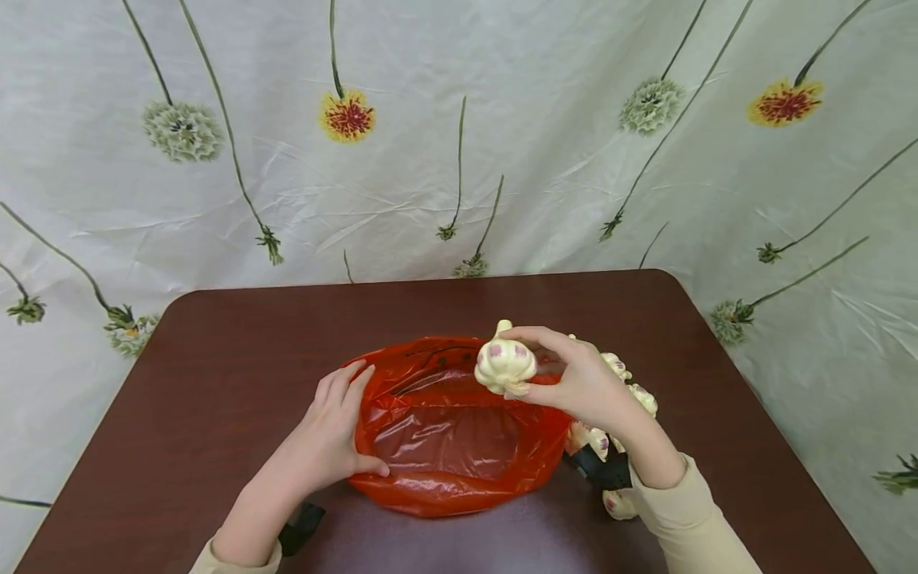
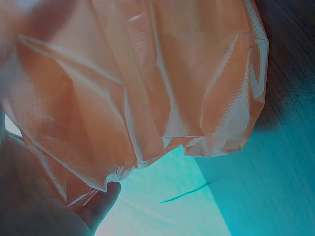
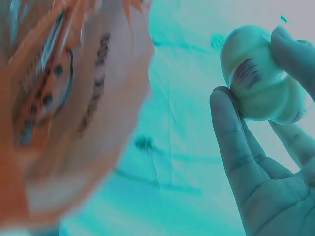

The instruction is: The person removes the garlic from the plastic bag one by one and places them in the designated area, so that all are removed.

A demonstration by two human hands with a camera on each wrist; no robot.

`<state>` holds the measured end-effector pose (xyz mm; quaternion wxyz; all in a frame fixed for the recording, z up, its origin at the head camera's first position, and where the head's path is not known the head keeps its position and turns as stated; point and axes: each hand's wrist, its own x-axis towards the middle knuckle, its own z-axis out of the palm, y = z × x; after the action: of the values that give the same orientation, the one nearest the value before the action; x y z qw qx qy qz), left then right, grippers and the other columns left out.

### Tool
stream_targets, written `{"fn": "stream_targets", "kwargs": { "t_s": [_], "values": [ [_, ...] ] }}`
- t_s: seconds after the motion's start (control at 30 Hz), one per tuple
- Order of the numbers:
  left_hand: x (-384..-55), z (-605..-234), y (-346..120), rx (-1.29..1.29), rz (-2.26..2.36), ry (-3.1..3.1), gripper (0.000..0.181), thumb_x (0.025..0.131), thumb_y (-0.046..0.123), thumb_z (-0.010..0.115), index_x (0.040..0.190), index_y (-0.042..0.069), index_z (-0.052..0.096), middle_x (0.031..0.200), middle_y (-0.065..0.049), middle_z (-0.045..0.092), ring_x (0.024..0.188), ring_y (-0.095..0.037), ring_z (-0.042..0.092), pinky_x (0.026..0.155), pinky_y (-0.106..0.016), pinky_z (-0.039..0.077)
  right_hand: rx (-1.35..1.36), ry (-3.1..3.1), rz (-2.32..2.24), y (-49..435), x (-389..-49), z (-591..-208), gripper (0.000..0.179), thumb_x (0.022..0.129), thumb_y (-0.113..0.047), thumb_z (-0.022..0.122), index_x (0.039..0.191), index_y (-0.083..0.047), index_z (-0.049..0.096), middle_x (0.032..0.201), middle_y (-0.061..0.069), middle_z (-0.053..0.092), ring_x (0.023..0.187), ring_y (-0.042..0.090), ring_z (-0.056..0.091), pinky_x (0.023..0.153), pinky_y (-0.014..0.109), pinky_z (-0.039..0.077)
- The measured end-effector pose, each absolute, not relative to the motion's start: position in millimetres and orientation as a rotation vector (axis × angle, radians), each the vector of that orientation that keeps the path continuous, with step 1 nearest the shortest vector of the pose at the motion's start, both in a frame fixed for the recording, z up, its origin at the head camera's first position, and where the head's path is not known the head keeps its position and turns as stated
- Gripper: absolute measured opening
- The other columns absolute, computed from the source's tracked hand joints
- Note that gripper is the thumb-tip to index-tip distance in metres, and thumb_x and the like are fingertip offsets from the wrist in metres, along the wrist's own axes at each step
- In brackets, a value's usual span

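A red plastic bag stands with its mouth wide open on the dark brown table. My left hand holds the left side of its rim, thumb at the near side and fingers at the far side. In the left wrist view, the bag's crinkled wall fills most of the picture. Above the bag's right rim, my right hand pinches a garlic bulb between thumb and fingers. That bulb is cream with purple patches, its stem pointing up. Black printing shows on the bag in the right wrist view.
Several more garlic bulbs lie on the table right of the bag, partly hidden behind my right forearm. Behind the table hangs a pale cloth printed with flowers. Black straps sit at both wrists.
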<state>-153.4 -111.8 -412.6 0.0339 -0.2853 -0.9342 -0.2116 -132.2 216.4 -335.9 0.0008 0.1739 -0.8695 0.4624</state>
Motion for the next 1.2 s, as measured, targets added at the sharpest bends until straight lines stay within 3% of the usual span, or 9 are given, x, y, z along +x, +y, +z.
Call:
{"fn": "stream_targets", "kwargs": {
  "t_s": [0.17,0.3,0.47,1.07,1.13,1.2],
  "values": [
    [-155,-412,-111,-0.877,-0.659,-2.876,0.121,0.051,0.04,0.096,0.144,-0.009,0.034,0.147,-0.027,0.034,0.132,-0.045,0.03,0.104,-0.059,0.042,0.409,-2.668,1.462,253,-114,-334,0.061,0.078,-0.006,0.082,0.133,-0.01,0.057,0.125,0.011,0.064,0.095,0.013,0.07,0.08,0.029,0.058],
    [-155,-413,-111,-0.883,-0.657,-2.875,0.121,0.051,0.039,0.096,0.144,-0.009,0.035,0.147,-0.027,0.035,0.132,-0.045,0.03,0.105,-0.059,0.041,0.332,-2.57,1.527,286,-91,-340,0.061,0.08,0.004,0.077,0.136,-0.004,0.053,0.124,-0.001,0.061,0.094,0.004,0.069,0.073,0.023,0.058],
    [-156,-413,-112,-0.889,-0.65,-2.87,0.121,0.051,0.038,0.097,0.144,-0.008,0.035,0.147,-0.027,0.034,0.133,-0.045,0.029,0.105,-0.059,0.041,0.245,-2.484,1.605,322,-64,-359,0.062,0.08,0.015,0.07,0.137,-0.002,0.051,0.123,-0.013,0.06,0.094,0.002,0.068,0.071,0.019,0.057],
    [-158,-417,-113,-0.877,-0.654,-2.879,0.121,0.051,0.038,0.097,0.145,-0.007,0.033,0.148,-0.026,0.032,0.133,-0.045,0.029,0.103,-0.06,0.043,-0.249,-2.743,1.335,371,-13,-423,0.06,0.084,-0.005,0.076,0.138,-0.001,0.049,0.108,-0.034,0.058,0.089,-0.006,0.064,0.069,0.019,0.055],
    [-158,-417,-113,-0.881,-0.654,-2.872,0.122,0.051,0.037,0.097,0.145,-0.007,0.033,0.147,-0.027,0.033,0.132,-0.045,0.029,0.102,-0.06,0.044,-0.301,-2.782,1.328,372,-11,-428,0.062,0.083,-0.009,0.078,0.138,-0.001,0.049,0.109,-0.029,0.059,0.089,-0.007,0.064,0.069,0.02,0.056],
    [-158,-418,-113,-0.886,-0.652,-2.869,0.122,0.051,0.038,0.097,0.145,-0.007,0.033,0.147,-0.027,0.032,0.132,-0.045,0.029,0.101,-0.06,0.044,-0.372,-2.833,1.314,372,-9,-432,0.065,0.083,-0.015,0.079,0.139,-0.003,0.049,0.115,-0.017,0.063,0.089,-0.008,0.062,0.07,0.021,0.056]
  ]
}}
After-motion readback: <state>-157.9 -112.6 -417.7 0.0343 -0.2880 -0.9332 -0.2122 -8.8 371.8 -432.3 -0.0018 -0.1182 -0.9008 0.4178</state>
